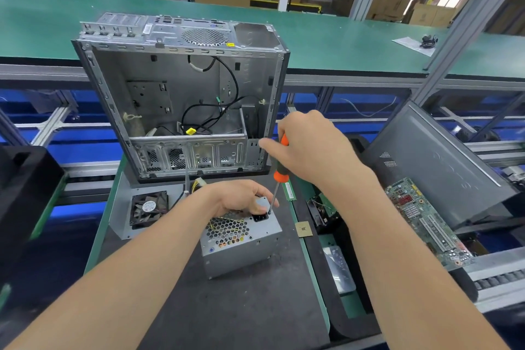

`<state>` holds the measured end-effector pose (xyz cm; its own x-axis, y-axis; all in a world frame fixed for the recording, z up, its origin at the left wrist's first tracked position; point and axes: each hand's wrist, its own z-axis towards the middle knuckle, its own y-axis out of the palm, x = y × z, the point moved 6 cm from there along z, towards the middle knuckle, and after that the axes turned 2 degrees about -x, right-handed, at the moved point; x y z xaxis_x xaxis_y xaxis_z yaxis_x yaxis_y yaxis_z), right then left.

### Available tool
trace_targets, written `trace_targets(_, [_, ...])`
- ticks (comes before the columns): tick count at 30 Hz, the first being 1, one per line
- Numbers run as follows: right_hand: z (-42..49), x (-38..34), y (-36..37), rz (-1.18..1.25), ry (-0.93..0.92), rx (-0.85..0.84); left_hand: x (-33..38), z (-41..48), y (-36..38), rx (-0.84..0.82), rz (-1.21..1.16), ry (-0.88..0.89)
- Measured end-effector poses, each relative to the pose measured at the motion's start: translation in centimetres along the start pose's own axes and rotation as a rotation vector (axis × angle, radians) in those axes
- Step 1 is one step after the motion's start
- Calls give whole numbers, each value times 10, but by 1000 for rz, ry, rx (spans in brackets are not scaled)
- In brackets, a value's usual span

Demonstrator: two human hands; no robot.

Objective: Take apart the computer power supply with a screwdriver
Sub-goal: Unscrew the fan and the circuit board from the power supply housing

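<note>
A grey metal power supply (241,247) with a honeycomb vent and a black socket stands on the dark mat at the middle of the bench. My left hand (241,197) grips its far top edge, fingers curled over it. My right hand (306,148) grips the orange-and-black handle of a screwdriver (279,176), held nearly upright. The shaft's tip touches the top face of the power supply beside the socket, near my left fingertips.
An open, emptied computer case (181,99) stands just behind. A fan (147,209) in a metal bracket lies at the left. A RAM stick (289,190), a CPU chip (303,229), a motherboard (426,221) and a grey side panel (431,162) lie at the right.
</note>
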<state>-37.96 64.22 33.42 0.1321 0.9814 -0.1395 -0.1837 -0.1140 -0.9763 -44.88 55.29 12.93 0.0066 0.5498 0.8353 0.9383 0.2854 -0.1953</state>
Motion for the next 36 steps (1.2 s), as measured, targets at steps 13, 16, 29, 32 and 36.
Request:
trace_targets(13, [-8, -13, -3, 222, -330, -315, 12, -8, 3, 38, 130, 30])
trace_targets(16, [-2, -7, -2, 11, -103, -98, 11, -10, 5, 36, 85, 9])
trace_targets(29, [-15, -5, 0, 188, -399, -405, 16, -14, 4, 29, 137, 15])
trace_targets(32, [-12, -3, -2, 140, -294, -241, 16, -14, 4, 40, 123, 13])
trace_targets(36, [-4, 6, -1, -164, 42, -9, 14, -13, 4, 54, 101, 0])
